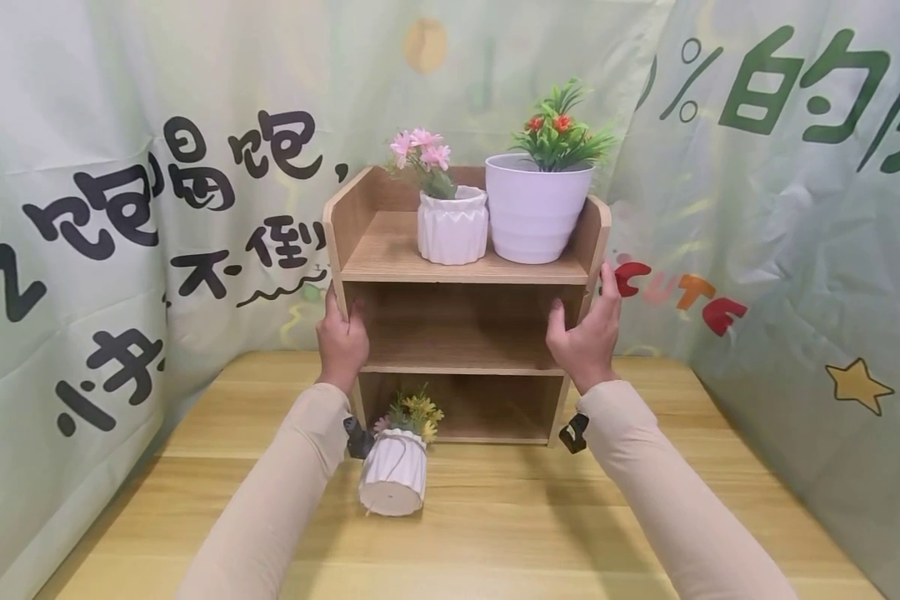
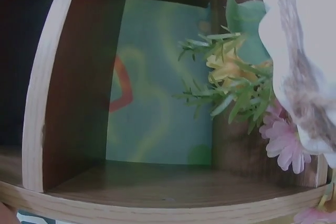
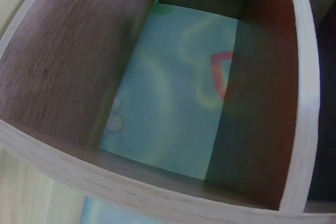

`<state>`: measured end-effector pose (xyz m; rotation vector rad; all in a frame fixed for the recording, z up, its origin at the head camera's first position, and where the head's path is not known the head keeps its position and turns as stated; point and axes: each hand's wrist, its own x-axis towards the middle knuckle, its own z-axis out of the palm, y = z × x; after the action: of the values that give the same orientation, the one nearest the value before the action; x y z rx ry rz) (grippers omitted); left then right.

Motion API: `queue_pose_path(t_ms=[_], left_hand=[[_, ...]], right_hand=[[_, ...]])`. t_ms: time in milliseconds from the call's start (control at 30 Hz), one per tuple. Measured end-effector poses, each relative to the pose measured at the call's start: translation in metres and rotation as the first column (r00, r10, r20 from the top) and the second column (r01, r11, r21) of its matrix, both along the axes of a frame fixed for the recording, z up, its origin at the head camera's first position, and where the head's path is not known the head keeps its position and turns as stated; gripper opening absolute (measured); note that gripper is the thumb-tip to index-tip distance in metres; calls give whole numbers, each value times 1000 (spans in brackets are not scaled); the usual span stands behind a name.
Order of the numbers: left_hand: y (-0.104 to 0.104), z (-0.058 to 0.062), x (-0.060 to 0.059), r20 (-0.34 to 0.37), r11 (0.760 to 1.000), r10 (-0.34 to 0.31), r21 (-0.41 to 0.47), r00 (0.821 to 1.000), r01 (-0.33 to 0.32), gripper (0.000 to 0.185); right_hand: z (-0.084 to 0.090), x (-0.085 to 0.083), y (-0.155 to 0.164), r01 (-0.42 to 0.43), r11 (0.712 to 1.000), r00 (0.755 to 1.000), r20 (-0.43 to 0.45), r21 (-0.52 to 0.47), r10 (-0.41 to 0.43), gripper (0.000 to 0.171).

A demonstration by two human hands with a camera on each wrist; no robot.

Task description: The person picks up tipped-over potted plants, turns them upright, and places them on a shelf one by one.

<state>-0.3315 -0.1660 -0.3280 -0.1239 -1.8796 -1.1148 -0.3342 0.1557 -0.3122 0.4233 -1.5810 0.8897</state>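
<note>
From my station I count 2 hands and 1 shelf unit (image 1: 457, 357). The left hand (image 1: 342, 340) clasps the unit's left side between thumb and fingers; the right hand (image 1: 588, 333) clasps the right side likewise. The unit stands between the 2 hands: wood-grain board, rounded upper corners, 3 tiers.

I count 3 pots. Above and inward of the left hand, on the top tier: 1 small white fluted pot (image 1: 452, 229) with pink flowers (image 1: 422, 150). Above and inward of the right hand, same tier: 1 larger white pot (image 1: 537, 217), tapered, horizontally banded, holding pointed green leaves and red flowers (image 1: 562, 123). Below the left hand, before the bottom tier: 1 tilted pot (image 1: 394, 467), white, fluted, flat base toward the head camera, bound with coarse cord (image 2: 302, 61), with yellow flowers (image 1: 422, 412).

Beneath the hands I see 1 wood-grain table (image 1: 495, 533); beyond them, creased, printed cloth (image 1: 232, 67).
</note>
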Motion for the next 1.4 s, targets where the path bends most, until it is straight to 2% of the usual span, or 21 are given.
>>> queue_pose_path(t_ms=[133,267,500,633,733,833,933,1067,1200,1400], left_hand=[[0,1,1,24,1000,-8,4,1000,8,47],[-1,4,4,72,1000,-14,1,997,14,47],[-10,6,9,113,998,13,-68,994,-5,43],[-14,2,19,127,993,9,-117,992,6,41],[-15,-1,31,194,992,-19,-121,981,44,45],[-14,-5,47,300,988,-15,-142,954,60,53],[-9,-16,64,387,986,10,-157,922,55,60],[1,-40,87,461,989,9,-133,887,59,67],[12,-59,104,538,991,-15,-105,843,84,75],[25,-73,119,662,985,-54,-89,748,150,84]], right_hand=[[-3,-3,1,-12,999,988,152,-34,17,72],[-2,-5,-2,-9,998,972,236,-54,22,70],[-2,-7,-5,36,997,964,264,-69,-16,57],[-4,-8,-5,53,996,966,258,-69,-33,52],[-5,-9,-5,62,996,968,249,-67,-44,51],[-5,-9,-5,68,995,966,254,-73,-48,50],[-6,-9,-5,72,994,963,264,-79,-49,49],[-7,-9,-6,63,995,962,268,-78,-40,48],[-7,-9,-6,64,995,962,272,-78,-41,48],[-7,-9,-6,74,995,961,272,-72,-52,46]])
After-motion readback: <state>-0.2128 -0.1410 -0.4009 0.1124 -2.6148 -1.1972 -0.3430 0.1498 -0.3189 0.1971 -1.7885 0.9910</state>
